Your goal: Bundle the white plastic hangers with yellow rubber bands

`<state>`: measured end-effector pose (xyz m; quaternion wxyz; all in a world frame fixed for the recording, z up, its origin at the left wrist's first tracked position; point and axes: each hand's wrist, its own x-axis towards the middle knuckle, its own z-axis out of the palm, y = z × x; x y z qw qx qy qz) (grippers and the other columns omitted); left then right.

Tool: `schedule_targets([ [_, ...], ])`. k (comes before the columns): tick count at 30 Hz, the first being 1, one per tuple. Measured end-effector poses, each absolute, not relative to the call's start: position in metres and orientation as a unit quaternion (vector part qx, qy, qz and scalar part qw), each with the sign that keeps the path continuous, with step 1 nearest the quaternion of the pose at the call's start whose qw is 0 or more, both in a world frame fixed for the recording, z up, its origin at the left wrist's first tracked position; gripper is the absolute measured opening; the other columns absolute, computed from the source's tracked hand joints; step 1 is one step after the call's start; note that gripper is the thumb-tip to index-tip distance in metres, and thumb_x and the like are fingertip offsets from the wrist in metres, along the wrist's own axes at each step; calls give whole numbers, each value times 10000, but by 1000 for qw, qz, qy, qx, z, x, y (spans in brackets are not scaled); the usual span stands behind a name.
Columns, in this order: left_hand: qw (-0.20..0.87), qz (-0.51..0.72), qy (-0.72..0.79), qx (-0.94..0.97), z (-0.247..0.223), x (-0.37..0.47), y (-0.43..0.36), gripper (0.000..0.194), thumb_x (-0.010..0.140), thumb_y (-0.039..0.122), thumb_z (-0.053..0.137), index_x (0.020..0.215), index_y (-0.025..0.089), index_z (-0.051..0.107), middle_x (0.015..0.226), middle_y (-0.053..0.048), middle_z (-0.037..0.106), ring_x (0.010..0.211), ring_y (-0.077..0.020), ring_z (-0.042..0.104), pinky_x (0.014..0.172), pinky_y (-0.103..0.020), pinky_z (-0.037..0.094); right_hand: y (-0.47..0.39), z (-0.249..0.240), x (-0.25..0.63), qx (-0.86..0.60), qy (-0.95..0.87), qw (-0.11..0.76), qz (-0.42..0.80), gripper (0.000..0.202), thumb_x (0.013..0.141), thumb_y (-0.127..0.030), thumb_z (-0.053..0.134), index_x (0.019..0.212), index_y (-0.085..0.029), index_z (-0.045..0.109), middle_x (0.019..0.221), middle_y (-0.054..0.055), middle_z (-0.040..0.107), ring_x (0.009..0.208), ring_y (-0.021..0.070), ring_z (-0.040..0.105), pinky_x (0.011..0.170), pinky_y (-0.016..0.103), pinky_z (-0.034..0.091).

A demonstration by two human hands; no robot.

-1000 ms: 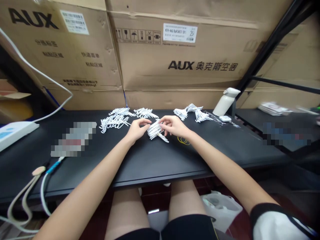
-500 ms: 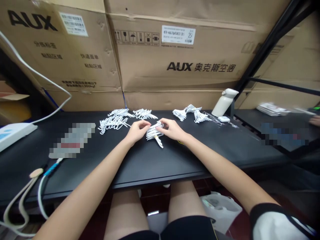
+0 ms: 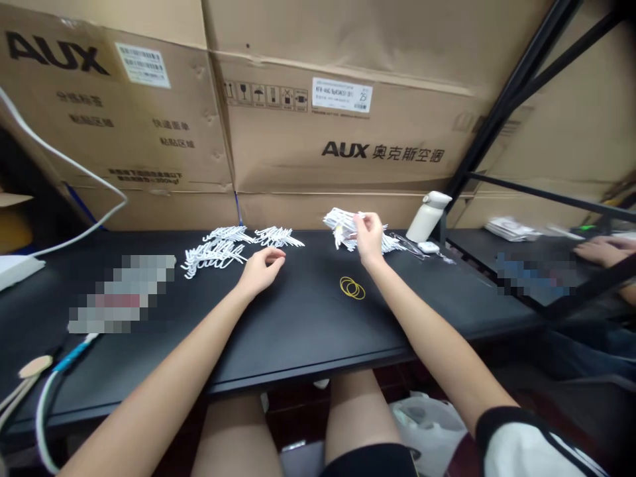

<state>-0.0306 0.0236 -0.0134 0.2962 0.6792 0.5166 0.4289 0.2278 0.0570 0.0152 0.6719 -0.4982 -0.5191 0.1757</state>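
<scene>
My right hand [image 3: 370, 238] pinches a bundle of thin white hooks [image 3: 342, 222] at the back right of the black table, in front of or over other white bundles [image 3: 392, 244] that it partly hides. A yellow band shows on the held bundle. My left hand [image 3: 262, 270] rests near the middle of the table with its fingers loosely curved, thumb apart, and nothing in it. Just behind and left of it lie loose-looking piles of white hooks [image 3: 216, 255] and another pile [image 3: 278, 236]. Several yellow rubber bands [image 3: 352, 288] lie between my hands, nearer the front.
A white bottle [image 3: 428, 216] and a small white case [image 3: 428, 247] stand at the back right. Large cardboard boxes [image 3: 278, 159] wall the back. To the left lie a blurred-out flat object [image 3: 124, 291] and a cable [image 3: 44, 391]. Another person's hand [image 3: 601, 250] is far right.
My right hand has carried the bundle of white hooks from the table's middle to the back right. My left hand has let go and drawn slightly left. The rubber bands now show.
</scene>
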Motion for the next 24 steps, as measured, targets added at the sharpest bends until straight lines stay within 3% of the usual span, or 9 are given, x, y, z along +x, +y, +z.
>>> schedule_targets([
  [3,242,409,522,708,-10,-30,21,169,734,320,579,818,196,659,918,-71,716,879,-238,670,860,-373,506,63,19,259,-531,-440,725,2,240,829,-443,441,834,-203,437,826,38,548,762,170,566,737,302,488],
  [7,222,404,516,721,-9,-30,20,163,731,329,573,798,208,660,897,-63,725,862,-237,678,849,-360,503,64,13,284,-635,-419,643,-89,192,836,-389,419,796,-204,450,772,35,562,715,180,533,750,315,438],
  [15,223,392,515,729,-13,-32,21,186,728,335,563,820,206,661,900,-65,728,838,-236,678,817,-354,510,66,1,288,-702,-478,525,-66,124,794,-330,478,787,-206,482,779,48,581,719,205,512,726,328,390],
  [24,230,391,503,735,-15,-32,22,190,715,343,565,816,212,658,884,-57,724,820,-228,676,804,-352,514,71,-7,290,-685,-488,534,-88,154,840,-293,413,865,-184,519,925,100,581,863,226,523,807,345,388],
])
